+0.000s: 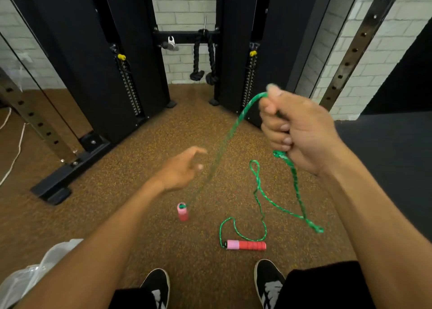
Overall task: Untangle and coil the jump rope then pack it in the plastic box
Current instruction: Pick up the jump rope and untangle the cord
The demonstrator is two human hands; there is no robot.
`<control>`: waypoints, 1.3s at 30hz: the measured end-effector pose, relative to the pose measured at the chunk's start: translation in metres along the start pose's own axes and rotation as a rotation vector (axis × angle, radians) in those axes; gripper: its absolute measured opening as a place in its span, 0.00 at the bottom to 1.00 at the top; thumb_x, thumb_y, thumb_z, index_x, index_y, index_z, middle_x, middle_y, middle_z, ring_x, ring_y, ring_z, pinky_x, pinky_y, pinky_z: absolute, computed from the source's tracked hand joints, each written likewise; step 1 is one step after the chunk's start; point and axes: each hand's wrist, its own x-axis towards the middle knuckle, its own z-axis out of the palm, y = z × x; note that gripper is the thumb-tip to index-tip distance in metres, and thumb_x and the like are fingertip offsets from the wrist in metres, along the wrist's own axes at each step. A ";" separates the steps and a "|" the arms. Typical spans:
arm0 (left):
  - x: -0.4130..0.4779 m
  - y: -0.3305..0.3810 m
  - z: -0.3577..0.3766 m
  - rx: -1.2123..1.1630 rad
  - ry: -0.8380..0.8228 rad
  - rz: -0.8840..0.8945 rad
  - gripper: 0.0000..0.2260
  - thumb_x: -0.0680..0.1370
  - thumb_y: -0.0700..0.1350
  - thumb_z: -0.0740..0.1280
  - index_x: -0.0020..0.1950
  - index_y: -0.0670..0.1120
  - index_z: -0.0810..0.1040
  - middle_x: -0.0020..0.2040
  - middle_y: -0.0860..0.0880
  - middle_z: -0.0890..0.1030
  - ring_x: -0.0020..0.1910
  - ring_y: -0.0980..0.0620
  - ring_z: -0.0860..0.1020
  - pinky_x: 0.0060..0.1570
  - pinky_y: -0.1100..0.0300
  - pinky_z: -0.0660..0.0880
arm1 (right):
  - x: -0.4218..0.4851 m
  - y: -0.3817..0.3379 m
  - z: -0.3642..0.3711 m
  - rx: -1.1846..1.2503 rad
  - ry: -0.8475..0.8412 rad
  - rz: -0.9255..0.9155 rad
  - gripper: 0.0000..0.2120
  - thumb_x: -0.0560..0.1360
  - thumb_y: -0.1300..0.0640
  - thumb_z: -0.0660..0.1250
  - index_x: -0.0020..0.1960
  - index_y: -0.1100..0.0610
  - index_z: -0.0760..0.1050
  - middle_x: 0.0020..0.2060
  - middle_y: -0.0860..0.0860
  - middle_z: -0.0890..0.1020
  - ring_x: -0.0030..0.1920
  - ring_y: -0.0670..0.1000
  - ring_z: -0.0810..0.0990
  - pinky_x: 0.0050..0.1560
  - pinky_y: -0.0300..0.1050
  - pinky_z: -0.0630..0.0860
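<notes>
My right hand [297,131] is raised and closed around the green jump rope [259,191]. One strand runs from the fist down to a pink handle [182,211] that hangs or stands near the floor. Other strands loop over the brown floor to a second pink and red handle [246,245] lying flat by my shoes. My left hand [181,168] is open, fingers spread, just left of the taut strand and not touching it. A translucent plastic box [35,276] shows at the lower left, partly hidden by my left arm.
Black cable-machine columns [121,63] stand ahead, with a black knotted rope attachment [203,56] hanging between them. A black rack base [70,166] lies on the floor at left. Dark mat [385,156] covers the right side. My two black shoes [268,283] are at the bottom.
</notes>
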 end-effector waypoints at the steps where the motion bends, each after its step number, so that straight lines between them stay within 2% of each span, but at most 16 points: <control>1: -0.005 0.016 0.000 -0.216 -0.013 0.135 0.20 0.81 0.44 0.64 0.72 0.56 0.67 0.73 0.52 0.70 0.66 0.49 0.74 0.62 0.52 0.74 | 0.002 0.005 0.006 -0.151 -0.013 0.016 0.17 0.81 0.45 0.57 0.37 0.52 0.71 0.25 0.44 0.63 0.23 0.44 0.59 0.22 0.38 0.55; 3: -0.013 0.047 -0.001 -0.490 -0.023 0.416 0.22 0.79 0.41 0.66 0.72 0.53 0.68 0.70 0.48 0.74 0.68 0.50 0.74 0.67 0.50 0.72 | 0.004 0.014 0.014 -0.337 -0.092 0.049 0.16 0.82 0.46 0.57 0.40 0.53 0.72 0.25 0.45 0.64 0.24 0.45 0.60 0.24 0.40 0.57; 5: -0.017 0.066 -0.005 -0.466 -0.007 0.581 0.11 0.80 0.43 0.65 0.62 0.50 0.78 0.53 0.43 0.81 0.53 0.49 0.80 0.55 0.52 0.77 | 0.005 0.016 0.013 -0.323 -0.121 0.092 0.17 0.83 0.48 0.57 0.39 0.54 0.73 0.25 0.45 0.65 0.22 0.45 0.61 0.24 0.40 0.58; 7: -0.016 0.066 -0.015 -0.427 0.080 0.577 0.10 0.82 0.47 0.62 0.56 0.48 0.82 0.37 0.39 0.76 0.35 0.47 0.73 0.36 0.53 0.72 | 0.003 0.011 0.004 -0.231 -0.046 0.129 0.18 0.81 0.47 0.59 0.36 0.52 0.73 0.23 0.44 0.65 0.20 0.44 0.60 0.24 0.40 0.57; 10: 0.000 0.038 -0.034 -0.511 0.259 0.405 0.13 0.82 0.50 0.60 0.51 0.49 0.84 0.27 0.56 0.66 0.29 0.53 0.63 0.33 0.53 0.63 | -0.003 0.005 -0.017 -0.064 0.018 0.156 0.17 0.78 0.45 0.62 0.34 0.51 0.72 0.23 0.44 0.63 0.19 0.43 0.60 0.22 0.37 0.58; 14: 0.018 0.012 -0.023 -0.252 0.264 0.075 0.13 0.83 0.50 0.59 0.49 0.51 0.83 0.41 0.48 0.81 0.37 0.48 0.78 0.44 0.47 0.78 | -0.005 0.012 -0.018 0.042 -0.104 0.150 0.14 0.79 0.47 0.61 0.39 0.54 0.74 0.23 0.45 0.63 0.19 0.42 0.59 0.22 0.37 0.53; 16: 0.015 0.016 -0.006 -0.084 0.056 0.078 0.10 0.82 0.50 0.61 0.59 0.51 0.80 0.53 0.47 0.82 0.51 0.48 0.82 0.58 0.44 0.78 | -0.002 0.015 -0.008 0.023 -0.162 0.114 0.14 0.79 0.48 0.61 0.40 0.55 0.75 0.23 0.45 0.62 0.20 0.42 0.57 0.22 0.37 0.51; 18: 0.005 0.035 0.001 -0.172 -0.071 0.241 0.17 0.80 0.48 0.66 0.69 0.52 0.73 0.63 0.49 0.79 0.61 0.51 0.78 0.64 0.47 0.74 | 0.003 0.019 -0.001 -0.047 -0.166 0.088 0.14 0.78 0.49 0.61 0.40 0.56 0.75 0.23 0.46 0.63 0.21 0.42 0.56 0.22 0.36 0.52; 20: -0.006 0.054 -0.001 -0.405 -0.067 0.436 0.17 0.77 0.45 0.68 0.66 0.47 0.75 0.59 0.45 0.80 0.59 0.48 0.79 0.61 0.50 0.76 | 0.007 0.021 0.004 -0.127 -0.171 0.072 0.14 0.78 0.49 0.61 0.40 0.57 0.76 0.25 0.50 0.65 0.23 0.41 0.57 0.22 0.32 0.55; 22: -0.013 0.066 -0.007 -0.540 -0.035 0.546 0.10 0.77 0.44 0.68 0.56 0.43 0.79 0.44 0.40 0.79 0.45 0.40 0.78 0.48 0.45 0.77 | 0.009 0.022 0.004 -0.174 -0.167 0.060 0.13 0.78 0.49 0.62 0.42 0.57 0.77 0.30 0.57 0.66 0.24 0.42 0.58 0.23 0.31 0.56; 25: -0.009 0.061 -0.016 -0.451 0.032 0.565 0.13 0.79 0.52 0.65 0.50 0.45 0.84 0.32 0.33 0.70 0.30 0.37 0.62 0.29 0.42 0.62 | 0.008 0.021 -0.004 -0.289 -0.086 0.061 0.14 0.79 0.49 0.63 0.46 0.59 0.80 0.28 0.54 0.67 0.25 0.43 0.57 0.25 0.37 0.53; 27: -0.009 0.058 -0.024 -0.443 0.061 0.578 0.13 0.81 0.54 0.62 0.49 0.50 0.85 0.34 0.31 0.72 0.29 0.36 0.61 0.29 0.43 0.61 | 0.007 0.021 -0.014 -0.556 -0.006 0.059 0.14 0.79 0.48 0.65 0.46 0.57 0.82 0.25 0.47 0.66 0.25 0.44 0.59 0.26 0.38 0.55; 30: -0.013 0.053 -0.041 -0.618 0.236 0.519 0.16 0.83 0.51 0.58 0.42 0.52 0.82 0.32 0.46 0.68 0.31 0.50 0.64 0.33 0.57 0.64 | 0.003 0.026 -0.034 -0.863 0.153 0.085 0.12 0.80 0.46 0.64 0.42 0.50 0.80 0.24 0.43 0.69 0.24 0.43 0.63 0.25 0.37 0.60; 32: -0.013 0.042 -0.056 -0.628 0.312 0.466 0.16 0.84 0.49 0.57 0.43 0.49 0.80 0.30 0.54 0.66 0.30 0.55 0.62 0.34 0.61 0.62 | -0.001 0.025 -0.048 -0.529 0.207 0.051 0.11 0.81 0.51 0.62 0.43 0.51 0.78 0.24 0.42 0.68 0.23 0.42 0.62 0.23 0.35 0.59; 35: -0.011 0.027 -0.060 -0.439 0.237 0.365 0.09 0.83 0.47 0.60 0.51 0.50 0.80 0.32 0.54 0.69 0.30 0.56 0.64 0.33 0.59 0.61 | -0.004 0.017 -0.048 -0.087 0.053 -0.034 0.09 0.78 0.53 0.64 0.42 0.55 0.78 0.24 0.43 0.65 0.23 0.42 0.59 0.23 0.35 0.54; 39: -0.016 0.037 -0.037 -0.389 -0.134 0.389 0.15 0.78 0.46 0.67 0.65 0.53 0.75 0.44 0.46 0.81 0.45 0.50 0.81 0.49 0.58 0.75 | 0.001 0.020 -0.021 -0.075 -0.082 0.006 0.10 0.79 0.53 0.64 0.41 0.53 0.78 0.24 0.43 0.63 0.24 0.44 0.56 0.25 0.40 0.50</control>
